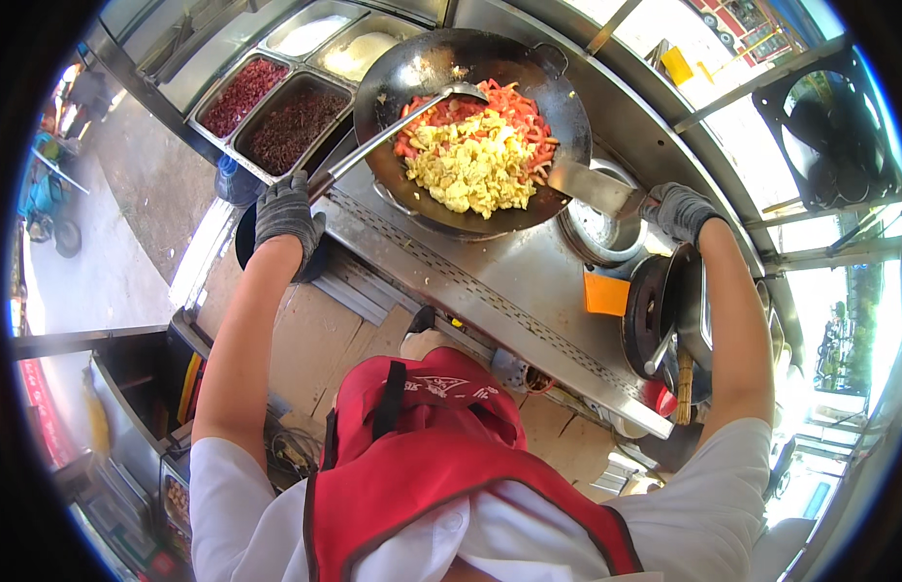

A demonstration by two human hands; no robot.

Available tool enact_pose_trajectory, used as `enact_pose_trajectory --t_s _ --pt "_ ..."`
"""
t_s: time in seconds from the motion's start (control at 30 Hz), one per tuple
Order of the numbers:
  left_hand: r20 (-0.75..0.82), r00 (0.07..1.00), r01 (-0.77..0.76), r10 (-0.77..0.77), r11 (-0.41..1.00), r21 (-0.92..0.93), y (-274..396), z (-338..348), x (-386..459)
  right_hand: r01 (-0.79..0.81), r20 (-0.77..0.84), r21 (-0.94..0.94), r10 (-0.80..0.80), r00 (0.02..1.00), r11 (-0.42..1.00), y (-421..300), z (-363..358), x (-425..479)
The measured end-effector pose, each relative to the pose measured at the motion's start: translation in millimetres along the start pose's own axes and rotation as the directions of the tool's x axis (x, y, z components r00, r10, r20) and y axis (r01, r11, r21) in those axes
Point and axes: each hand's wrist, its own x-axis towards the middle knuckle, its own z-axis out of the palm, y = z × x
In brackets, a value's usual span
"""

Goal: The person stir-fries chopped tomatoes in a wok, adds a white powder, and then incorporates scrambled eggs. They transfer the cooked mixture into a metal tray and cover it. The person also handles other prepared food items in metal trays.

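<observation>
My left hand [287, 214], in a grey knit glove, holds the brown handle of a long metal ladle [371, 145]. The ladle's bowl lies over the food in a large dark wok [487, 47]. Yellow scrambled egg [473, 171] is heaped in the wok's near half, on top of red pieces that look like sliced tomato [513, 98]. At the wok's right side, my gloved right hand [680, 211] grips a wok spatula [593, 187]. Its flat metal blade reaches over the rim, near the egg.
Left of the wok, steel pans hold red chopped food [247, 91], dark dry food [294, 124] and white powders [360, 54]. Stacked round metal vessels [604, 225], an orange pad [606, 294], dark pans [646, 313] and a straw brush [684, 385] occupy the steel counter's [451, 273] right side.
</observation>
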Motion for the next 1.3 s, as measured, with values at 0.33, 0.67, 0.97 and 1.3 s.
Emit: enact_pose_trajectory --t_s 0.33,0.67,0.97,1.3 --pt "0.422 0.906 0.259 -0.020 0.816 -0.517 -16 68 78 0.411 -0.225 -0.037 -0.409 0.884 0.911 -85 6 107" --pt "0.656 0.755 0.483 -0.019 0.692 -0.536 18 18 61 0.113 0.015 0.451 -0.134 0.991 0.885 -95 77 117" --pt "0.463 0.886 0.189 0.005 0.909 -0.371 -14 -18 46 0.236 0.050 0.106 -0.242 0.969 0.966 -67 -33 62" --pt "0.451 0.876 0.092 0.171 0.858 -0.505 -3 6 40 -0.152 0.198 0.943 -0.130 0.972 0.296 -143 39 116"
